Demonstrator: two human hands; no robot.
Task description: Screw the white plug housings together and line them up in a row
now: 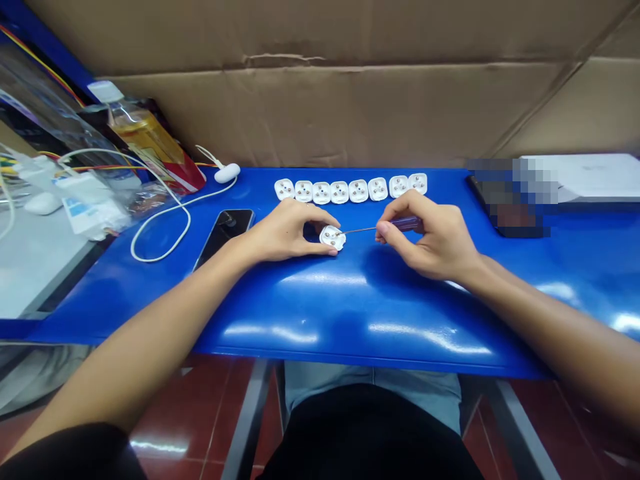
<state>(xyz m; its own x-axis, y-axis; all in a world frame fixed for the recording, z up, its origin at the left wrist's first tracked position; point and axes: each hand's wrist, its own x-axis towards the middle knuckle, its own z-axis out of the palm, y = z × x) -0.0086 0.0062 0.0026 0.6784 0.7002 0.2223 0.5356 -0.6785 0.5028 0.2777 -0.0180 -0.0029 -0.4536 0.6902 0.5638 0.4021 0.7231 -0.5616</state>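
White plastic plug housing sits on a glossy blue tabletop, held at its edges by the curled fingers and thumb of a person's left hand. The right hand is closed in a firm pinch on a blue-handled screwdriver, gripped between thumb and fingers. Its thin steel shaft reaches left to the face of the housing, with the tip among the metal contacts. Just beyond the fingertips of both hands, eight matching white plug housings stand in a tidy row, touched by neither hand. Left of the left hand's fingers lies a black smartphone, and farther left a looped white cable runs up to a small white oval piece. Farther still from the fingers stand a plastic bottle and a clear plastic bag. Right of the right hand's fingers, a dark flat object, partly blurred, lies beside a white box. Brown cardboard rises behind the table.
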